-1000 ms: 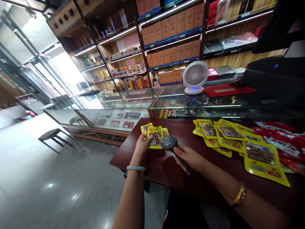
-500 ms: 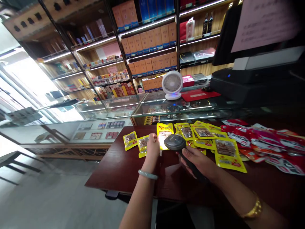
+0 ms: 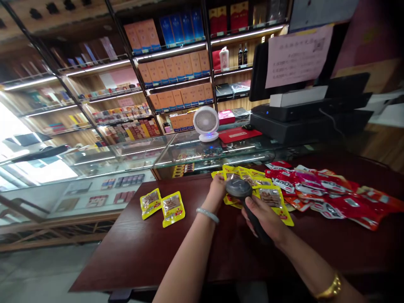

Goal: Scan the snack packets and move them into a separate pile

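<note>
Two hands are seen over the dark wooden counter (image 3: 176, 252). The right hand (image 3: 267, 216) is closed around the black handle of a barcode scanner (image 3: 239, 188); its fingers (image 3: 249, 219) are wrapped tightly, and the round head of the scanner is pointed away from the person, toward the packets. The left hand (image 3: 218, 189) is stretched forward, just beside the scanner head, and its fingers are laid on a yellow packet (image 3: 227, 171) at the near edge of the yellow pile (image 3: 271, 195). How far these fingers are curled cannot be told, because they are hidden behind the back of the hand and the scanner; probably the packet is pinched, but this is not sure. A pale bangle (image 3: 207, 214) is worn on the left wrist and a gold bracelet (image 3: 330, 290) on the right wrist.

Two yellow packets (image 3: 162, 205) are laid apart, side by side, on the left part of the counter, well apart from the hands. In the yellow pile about six packets can be counted, overlapping each other. To the right of it, a larger heap of red packets (image 3: 322, 193) is spread; the exact number cannot be told. One white desk fan (image 3: 206, 122) is standing on the glass showcase (image 3: 189, 151) behind.
</note>
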Tool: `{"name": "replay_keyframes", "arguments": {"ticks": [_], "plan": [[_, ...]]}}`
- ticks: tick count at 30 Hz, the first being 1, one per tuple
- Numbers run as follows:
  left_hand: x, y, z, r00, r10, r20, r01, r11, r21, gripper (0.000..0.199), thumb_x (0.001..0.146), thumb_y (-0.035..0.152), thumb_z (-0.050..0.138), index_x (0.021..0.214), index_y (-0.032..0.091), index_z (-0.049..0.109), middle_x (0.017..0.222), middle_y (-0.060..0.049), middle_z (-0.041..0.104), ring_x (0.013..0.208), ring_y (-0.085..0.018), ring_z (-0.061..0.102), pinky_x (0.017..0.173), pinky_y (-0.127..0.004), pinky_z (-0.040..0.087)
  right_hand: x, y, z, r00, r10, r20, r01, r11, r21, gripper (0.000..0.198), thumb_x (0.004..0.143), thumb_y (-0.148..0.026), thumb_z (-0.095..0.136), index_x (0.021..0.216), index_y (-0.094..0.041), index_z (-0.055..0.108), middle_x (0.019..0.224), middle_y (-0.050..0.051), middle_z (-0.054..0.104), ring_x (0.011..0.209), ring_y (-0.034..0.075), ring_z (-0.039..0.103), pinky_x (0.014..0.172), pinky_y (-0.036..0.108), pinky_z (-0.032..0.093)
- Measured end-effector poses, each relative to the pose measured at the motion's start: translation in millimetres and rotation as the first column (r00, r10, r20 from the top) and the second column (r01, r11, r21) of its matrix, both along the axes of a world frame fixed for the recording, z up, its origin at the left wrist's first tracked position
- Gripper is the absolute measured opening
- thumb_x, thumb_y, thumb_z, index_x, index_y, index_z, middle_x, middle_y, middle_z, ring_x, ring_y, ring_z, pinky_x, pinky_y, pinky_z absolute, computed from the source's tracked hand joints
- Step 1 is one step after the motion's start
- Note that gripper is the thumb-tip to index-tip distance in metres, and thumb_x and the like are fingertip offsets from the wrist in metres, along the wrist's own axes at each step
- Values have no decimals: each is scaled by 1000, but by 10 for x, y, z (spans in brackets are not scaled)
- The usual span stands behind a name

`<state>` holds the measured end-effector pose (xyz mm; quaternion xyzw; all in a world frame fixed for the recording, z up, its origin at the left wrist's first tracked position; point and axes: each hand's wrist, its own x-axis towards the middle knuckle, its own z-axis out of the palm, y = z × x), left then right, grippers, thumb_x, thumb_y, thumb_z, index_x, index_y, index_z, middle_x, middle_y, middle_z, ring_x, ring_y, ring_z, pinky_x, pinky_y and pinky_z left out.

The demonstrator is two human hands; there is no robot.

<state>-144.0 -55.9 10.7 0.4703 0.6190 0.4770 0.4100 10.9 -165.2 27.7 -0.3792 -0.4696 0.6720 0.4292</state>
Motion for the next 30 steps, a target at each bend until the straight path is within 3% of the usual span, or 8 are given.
{"name": "replay_keyframes", "arguments": {"ticks": [5, 8, 11, 15, 17, 19, 23, 30], "plan": [[126, -29, 40, 988, -150, -33, 148, 987, -63, 17, 79, 18, 61, 95, 16, 62, 69, -2, 63, 52, -12, 54, 56, -24, 43, 67, -1, 7, 999, -33, 13, 34, 999, -35, 51, 77, -72, 60, 85, -24, 44, 53, -10, 46, 32, 6, 39, 28, 16, 33], [-165, -143, 61, 980, -149, -129, 147, 989, -26, 17, 81, 25, 62, 96, 17, 64, 73, -3, 66, 56, -13, 57, 59, -25, 45, 46, -16, 14, 1000, -11, 5, 11, 999, -40, 47, 81, -68, 59, 85, -24, 45, 54, -10, 45, 34, 6, 39, 29, 16, 32], [-663, -368, 77, 919, -38, -393, 73, 995, 73, 17, 82, 32, 64, 92, 18, 66, 83, -5, 70, 72, -17, 62, 70, -28, 47, -55, -20, 7, 997, 66, 37, -64, 996, -55, 45, 82, -66, 59, 85, -24, 45, 57, -9, 47, 35, 6, 40, 30, 16, 33], [-1325, -803, 102, 593, 157, -789, -146, 985, 86, 27, 82, 42, 65, 95, 18, 65, 99, -11, 69, 99, -26, 61, 91, -36, 43, -295, -27, -32, 978, 199, 59, -195, 978, -74, 46, 82, -68, 58, 82, -24, 43, 57, -10, 46, 33, 5, 39, 29, 15, 33], [-1561, -982, 96, 380, 180, -907, -288, 955, 69, 39, 84, 50, 61, 99, 15, 64, 106, -18, 66, 108, -33, 57, 95, -42, 40, -433, -33, -57, 966, 253, 53, -248, 966, -78, 46, 82, -68, 56, 81, -24, 42, 55, -10, 46, 32, 4, 38, 28, 15, 31], [-1720, -1088, 74, 255, 153, -955, -387, 921, 44, 50, 84, 57, 56, 104, 11, 62, 112, -24, 63, 112, -37, 54, 96, -45, 39, -563, -36, -77, 955, 292, 46, -288, 955, -74, 45, 83, -67, 56, 82, -24, 42, 54, -11, 45, 31, 4, 37, 28, 14, 30], [-1843, -1128, 33, 230, 75, -970, -430, 902, -32, 62, 83, 61, 54, 114, 8, 58, 116, -25, 61, 114, -38, 54, 94, -43, 39, -743, -28, -81, 936, 349, 48, -346, 936, -57, 46, 82, -68, 56, 85, -24, 45, 53, -12, 45, 32, 5, 38, 28, 14, 30], [-1715, -1260, 62, 287, -33, -957, -316, 940, -127, 83, 75, 56, 66, 140, 11, 40, 130, -24, 57, 122, -38, 52, 96, -40, 38, -729, 6, -87, 934, 352, 63, -347, 935, -78, 47, 81, -69, 56, 86, -24, 46, 53, -11, 46, 31, 5, 39, 28, 14, 30]]}}
